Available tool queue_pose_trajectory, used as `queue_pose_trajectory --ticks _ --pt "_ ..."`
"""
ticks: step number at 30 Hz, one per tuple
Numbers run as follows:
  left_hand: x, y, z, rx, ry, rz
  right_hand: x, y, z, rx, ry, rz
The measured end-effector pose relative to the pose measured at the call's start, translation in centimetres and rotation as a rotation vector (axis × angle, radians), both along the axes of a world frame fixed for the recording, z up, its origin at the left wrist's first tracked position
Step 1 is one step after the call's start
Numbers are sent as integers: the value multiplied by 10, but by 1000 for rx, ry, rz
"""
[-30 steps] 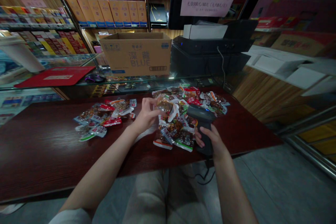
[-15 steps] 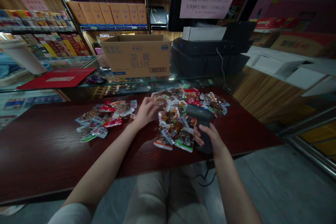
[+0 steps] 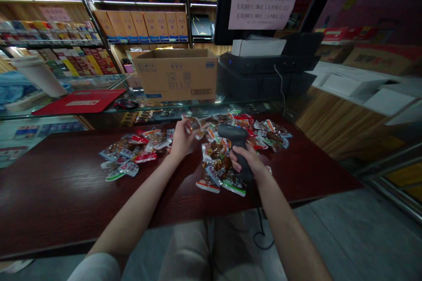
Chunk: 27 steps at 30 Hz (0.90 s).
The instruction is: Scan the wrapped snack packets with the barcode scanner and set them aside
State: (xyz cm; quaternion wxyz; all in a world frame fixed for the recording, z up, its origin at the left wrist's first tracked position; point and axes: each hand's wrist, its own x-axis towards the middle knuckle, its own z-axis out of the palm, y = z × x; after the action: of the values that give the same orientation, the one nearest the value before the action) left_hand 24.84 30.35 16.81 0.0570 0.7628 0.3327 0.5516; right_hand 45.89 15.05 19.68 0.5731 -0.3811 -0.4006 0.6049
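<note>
My left hand is closed on a small clear snack packet, lifted a little above the dark red table. My right hand grips the handle of a black barcode scanner, whose head points toward the lifted packet. A big heap of snack packets lies under and around the scanner. A smaller heap of snack packets lies to the left of my left hand.
A cardboard box stands on the glass counter behind the table, beside a red mat, a mouse and a black printer. Shelves of boxed goods fill the back. The scanner's cable hangs off the table's front edge.
My left hand has lifted one packet out of the big heap and raised it. My right hand has moved the scanner up and left toward that packet.
</note>
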Motion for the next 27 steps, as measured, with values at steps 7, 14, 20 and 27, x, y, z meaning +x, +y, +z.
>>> queue_pose_trajectory --ticks 7,14,20,27 --pt "4 1 -5 -32 21 -55 1 -4 -4 5 6 22" --pt "8 -3 -9 -11 32 -92 0 -6 -5 -2 8 14" --pt "3 -7 -6 -39 58 -133 1 -8 -5 5 31 7" --pt "-40 -10 33 -256 389 -95 5 -8 -4 9 101 0"
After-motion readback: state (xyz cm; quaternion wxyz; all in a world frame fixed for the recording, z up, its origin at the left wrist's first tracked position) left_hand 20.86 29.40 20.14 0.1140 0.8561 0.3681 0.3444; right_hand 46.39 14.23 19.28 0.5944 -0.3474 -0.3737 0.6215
